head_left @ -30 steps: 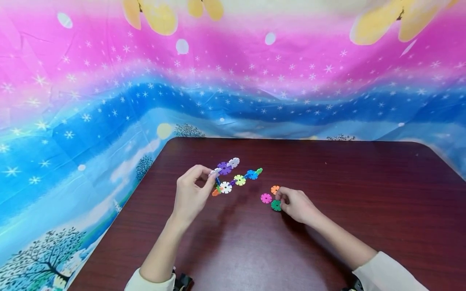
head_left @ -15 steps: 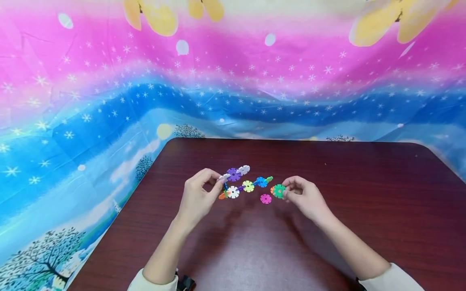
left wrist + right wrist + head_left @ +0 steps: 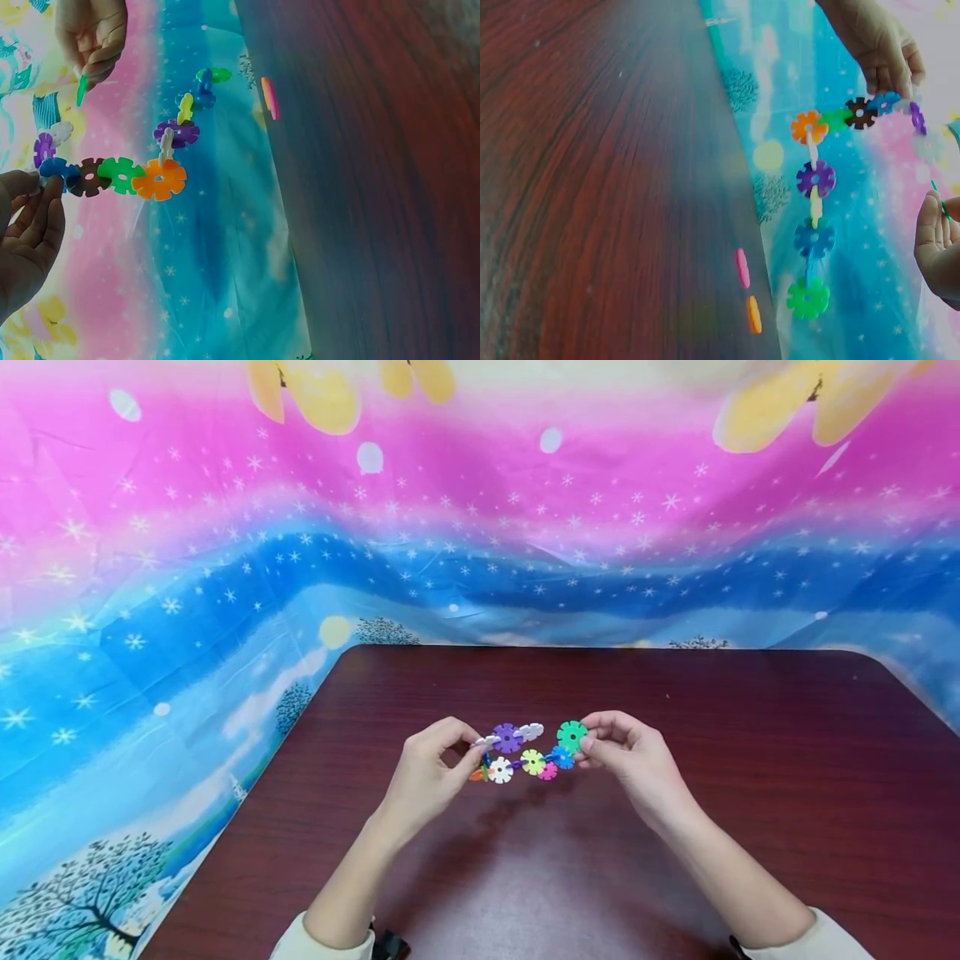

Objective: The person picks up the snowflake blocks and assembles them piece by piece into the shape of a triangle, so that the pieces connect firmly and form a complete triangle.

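My left hand (image 3: 431,772) pinches a white notched disc in a chain of interlocked, flower-shaped plastic discs. From that grip a short arm runs through a purple disc (image 3: 501,733) to a white end disc (image 3: 534,732). The longer arm turns a corner at an orange disc (image 3: 160,180) and ends in a light green disc (image 3: 808,298). My right hand (image 3: 633,768) pinches a loose green disc (image 3: 566,732) by its edge, close to the white end disc. The whole chain hangs above the table.
Two loose discs, one pink (image 3: 742,268) and one orange (image 3: 754,315), lie on the dark wooden table (image 3: 675,877). In the head view the orange one is hidden. A patterned cloth (image 3: 480,535) hangs behind and to the left of the table.
My right hand has picked up the green disc from the table and raised it beside the chain. My left hand has carried the chain to the right, over the pink disc.
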{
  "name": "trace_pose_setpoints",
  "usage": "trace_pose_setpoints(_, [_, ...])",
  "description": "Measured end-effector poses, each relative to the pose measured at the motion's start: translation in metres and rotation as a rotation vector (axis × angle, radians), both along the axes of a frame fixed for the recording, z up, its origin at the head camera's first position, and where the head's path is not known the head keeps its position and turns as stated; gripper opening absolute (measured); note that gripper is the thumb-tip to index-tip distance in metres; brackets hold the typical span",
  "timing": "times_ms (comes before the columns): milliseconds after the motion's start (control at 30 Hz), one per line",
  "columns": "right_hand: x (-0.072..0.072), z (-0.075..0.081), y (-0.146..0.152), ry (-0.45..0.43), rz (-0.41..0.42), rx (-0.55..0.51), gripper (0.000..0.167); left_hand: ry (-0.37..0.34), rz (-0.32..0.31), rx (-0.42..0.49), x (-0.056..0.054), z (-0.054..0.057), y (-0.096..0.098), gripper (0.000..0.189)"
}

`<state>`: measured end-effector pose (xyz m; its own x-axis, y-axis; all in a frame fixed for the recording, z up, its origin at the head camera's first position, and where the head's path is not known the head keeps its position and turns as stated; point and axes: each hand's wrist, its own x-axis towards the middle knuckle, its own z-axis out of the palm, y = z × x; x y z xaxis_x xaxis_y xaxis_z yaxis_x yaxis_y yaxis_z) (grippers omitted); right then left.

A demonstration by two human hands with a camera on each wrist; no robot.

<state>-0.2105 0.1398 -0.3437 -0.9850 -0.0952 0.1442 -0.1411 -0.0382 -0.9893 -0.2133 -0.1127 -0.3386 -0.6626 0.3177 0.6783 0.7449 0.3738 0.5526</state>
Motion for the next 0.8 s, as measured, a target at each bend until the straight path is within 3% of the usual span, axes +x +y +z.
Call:
trace_pose_setpoints(433, [0.005, 0.008, -0.008, -0.063, 0.007, -0.028, 0.022, 0.045, -0.039, -0.032, 0.001, -0.006, 0.009, 0.011])
trace_pose_setpoints(800, [0.007, 0.002, -0.012, -0.056, 0.015, -0.077, 0.020, 0.087, -0.012, -0.074, -0.001, -0.007, 0.009, 0.012])
